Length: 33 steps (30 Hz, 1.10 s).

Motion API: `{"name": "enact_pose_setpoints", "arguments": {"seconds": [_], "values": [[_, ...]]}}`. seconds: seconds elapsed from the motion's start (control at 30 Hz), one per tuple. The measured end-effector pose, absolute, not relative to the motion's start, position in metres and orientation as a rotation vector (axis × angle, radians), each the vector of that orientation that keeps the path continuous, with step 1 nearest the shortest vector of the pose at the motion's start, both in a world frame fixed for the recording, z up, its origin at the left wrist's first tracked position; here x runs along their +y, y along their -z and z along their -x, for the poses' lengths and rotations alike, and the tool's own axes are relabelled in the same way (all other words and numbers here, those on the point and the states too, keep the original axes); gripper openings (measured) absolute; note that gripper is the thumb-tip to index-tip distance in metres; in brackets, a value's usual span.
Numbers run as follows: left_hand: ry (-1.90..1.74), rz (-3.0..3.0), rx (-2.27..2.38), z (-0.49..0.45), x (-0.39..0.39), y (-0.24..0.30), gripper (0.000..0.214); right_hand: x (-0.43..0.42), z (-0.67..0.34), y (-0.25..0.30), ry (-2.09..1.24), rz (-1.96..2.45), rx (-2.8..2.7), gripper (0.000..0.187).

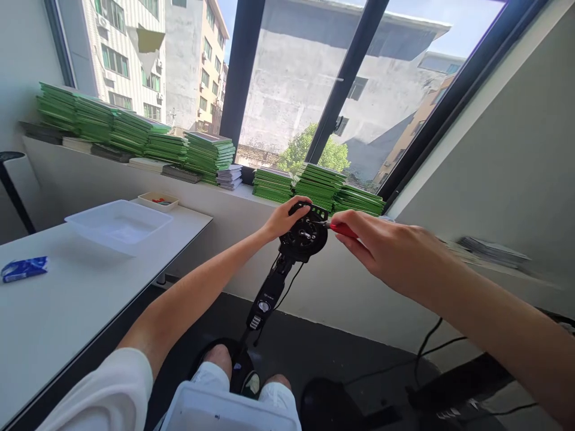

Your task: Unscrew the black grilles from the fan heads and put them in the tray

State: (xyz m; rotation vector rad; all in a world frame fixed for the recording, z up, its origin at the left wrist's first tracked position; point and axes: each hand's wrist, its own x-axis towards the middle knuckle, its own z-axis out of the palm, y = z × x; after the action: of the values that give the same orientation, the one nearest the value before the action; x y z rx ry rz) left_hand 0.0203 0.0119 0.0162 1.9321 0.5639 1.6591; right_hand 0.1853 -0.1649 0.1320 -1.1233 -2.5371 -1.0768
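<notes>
A black standing fan (304, 239) without a grille or blades is upright in front of me, its round motor housing facing me. My left hand (287, 216) grips the upper left edge of that housing, thumb on the front and fingers mostly behind. In my right hand (366, 239) is a red-handled screwdriver (344, 229), its thin metal shaft pointing left at the housing's front. Whether the tip sits in a screw is too small to tell. Below the housing, the fan's black stem (268, 296) carries a silver knob and a cord.
A white plastic bin (119, 224) and a small tray (158, 202) with red pieces stand on the white table (90, 299) at left, with a blue packet (24, 269). Another white container (224, 413) rests on my lap. Stacks of green-edged books (209, 155) line the windowsill. Cords (422, 353) trail at lower right.
</notes>
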Motion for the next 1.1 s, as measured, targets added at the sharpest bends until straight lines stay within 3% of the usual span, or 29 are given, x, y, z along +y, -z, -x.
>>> {"name": "enact_pose_setpoints", "arguments": {"seconds": [0.13, 0.33, 0.5, 0.63, 0.77, 0.93, 1.1], "values": [[-1.658, -1.967, 0.633, -0.026, 0.008, -0.017, 0.022, -0.169, -0.183, -0.134, 1.146, 1.189, -2.559, 0.037], [-1.589, -2.013, 0.752, -0.028, 0.004, -0.024, 0.022, -0.176, -0.171, -0.143, 1.559, 1.602, -2.219, 0.065], [-1.608, -1.98, 0.778, -0.027, 0.004, -0.023, 0.022, -0.171, -0.17, -0.145, 1.236, 1.607, -2.412, 0.048], [-1.674, -1.955, 0.729, -0.028, 0.005, -0.02, 0.021, -0.175, -0.165, -0.146, 1.462, 1.671, -2.231, 0.057], [-1.67, -1.95, 0.752, -0.029, 0.006, -0.02, 0.022, -0.178, -0.162, -0.144, 1.256, 1.592, -2.425, 0.042], [-1.679, -1.941, 0.799, -0.031, 0.005, -0.021, 0.02, -0.178, -0.16, -0.143, 1.442, 1.593, -2.282, 0.054], [-1.686, -1.939, 0.786, -0.032, 0.001, -0.022, 0.019, -0.183, -0.152, -0.149, 1.294, 1.597, -2.406, 0.045]]}}
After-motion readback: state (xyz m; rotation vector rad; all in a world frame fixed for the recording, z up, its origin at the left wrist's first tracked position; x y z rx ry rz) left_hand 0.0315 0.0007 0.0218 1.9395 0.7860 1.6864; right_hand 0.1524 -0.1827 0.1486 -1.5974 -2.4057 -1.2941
